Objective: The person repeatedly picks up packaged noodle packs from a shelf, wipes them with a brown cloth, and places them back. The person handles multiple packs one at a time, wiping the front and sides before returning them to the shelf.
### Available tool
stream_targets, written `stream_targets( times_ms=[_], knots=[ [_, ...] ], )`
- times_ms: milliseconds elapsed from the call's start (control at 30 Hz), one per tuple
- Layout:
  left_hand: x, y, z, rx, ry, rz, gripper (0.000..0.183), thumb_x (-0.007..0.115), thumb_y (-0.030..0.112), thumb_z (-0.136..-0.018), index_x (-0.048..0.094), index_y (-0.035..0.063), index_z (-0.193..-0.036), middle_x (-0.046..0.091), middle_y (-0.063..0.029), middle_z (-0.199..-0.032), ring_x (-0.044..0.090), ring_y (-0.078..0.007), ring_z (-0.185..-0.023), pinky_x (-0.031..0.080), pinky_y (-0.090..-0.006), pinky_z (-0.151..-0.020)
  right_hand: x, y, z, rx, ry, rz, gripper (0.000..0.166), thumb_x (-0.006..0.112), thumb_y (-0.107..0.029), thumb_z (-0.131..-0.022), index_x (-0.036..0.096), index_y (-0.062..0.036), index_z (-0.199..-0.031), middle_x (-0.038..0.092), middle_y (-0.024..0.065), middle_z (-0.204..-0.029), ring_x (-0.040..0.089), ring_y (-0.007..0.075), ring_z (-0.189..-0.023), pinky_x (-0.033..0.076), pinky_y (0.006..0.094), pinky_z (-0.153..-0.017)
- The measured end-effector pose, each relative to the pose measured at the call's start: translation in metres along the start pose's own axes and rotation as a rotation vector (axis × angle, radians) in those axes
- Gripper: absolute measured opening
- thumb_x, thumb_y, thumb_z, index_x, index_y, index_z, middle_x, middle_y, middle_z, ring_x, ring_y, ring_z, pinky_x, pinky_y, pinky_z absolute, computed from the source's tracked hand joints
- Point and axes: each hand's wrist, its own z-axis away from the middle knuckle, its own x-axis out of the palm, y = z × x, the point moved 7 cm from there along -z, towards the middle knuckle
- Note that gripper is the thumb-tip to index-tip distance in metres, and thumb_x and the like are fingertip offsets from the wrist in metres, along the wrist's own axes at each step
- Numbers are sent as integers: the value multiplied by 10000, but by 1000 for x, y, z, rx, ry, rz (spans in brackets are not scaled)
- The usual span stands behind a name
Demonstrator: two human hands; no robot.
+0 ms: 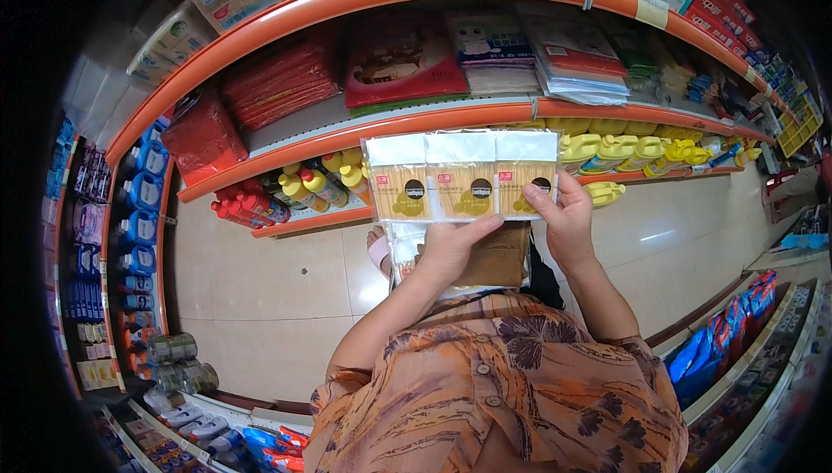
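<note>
A strip of three joined clear packets of toothpicks [463, 190] is held up in front of my body, its printed side towards me. My right hand [569, 216] grips its right end, the thumb on the front over the last packet. At the lower middle edge, my left hand [452, 249] pinches the strip with its thumb along the border. Below the strip, more clear plastic packets [406, 239] and a brown cloth-like piece [497, 258] show in front of my waist, partly hidden by the left hand and forearm. What supports them is hidden.
Ahead runs a shelf with orange edging [396, 125], bearing red packaged goods [283, 80] and flat plastic packs [578, 60]. Yellow jugs [611, 151] and bottles [315, 190] fill the bottom level. Blue detergent bottles [143, 193] line the left shelf. Tiled floor [260, 284] lies between.
</note>
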Motion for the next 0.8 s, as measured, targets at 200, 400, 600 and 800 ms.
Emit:
stream_targets(
  times_ms=[200, 400, 600, 800],
  knots=[
    [-1, 6, -2, 58, 80, -178, 346, 703, 83, -806, 576, -22, -1111, 628, -77, -1057, 586, -140, -941, 463, -273, -849, -3, 2, 3, -16, 10, 67, 224, 608, -47, -875, 568, 44, -1076, 632, 60, -996, 581, 87, -884, 472, 237, -782],
    [0, 12, -2, 101, 117, -171, 356, 698, 75, -809, 560, -31, -1120, 628, -87, -1051, 590, -146, -934, 467, -270, -841, -1, 4, 5, -20, 4, 46, 245, 610, -42, -870, 562, 45, -1094, 634, 76, -1018, 589, 97, -901, 474, 240, -801],
    [-4, 8, -3, 67, 113, -135, 365, 689, 63, -813, 534, -29, -1130, 617, -90, -1055, 587, -154, -938, 468, -281, -847, -3, 7, 5, -15, 6, -9, 233, 612, -52, -877, 563, 53, -1079, 634, 65, -999, 584, 87, -880, 476, 233, -777],
    [-4, 8, -2, 61, 104, -107, 365, 669, 90, -835, 519, -25, -1147, 603, -88, -1077, 569, -150, -969, 454, -279, -866, -4, 6, 5, -27, 23, -24, 239, 618, -60, -874, 564, 50, -1080, 636, 63, -996, 582, 87, -877, 470, 235, -780]
  ],
)
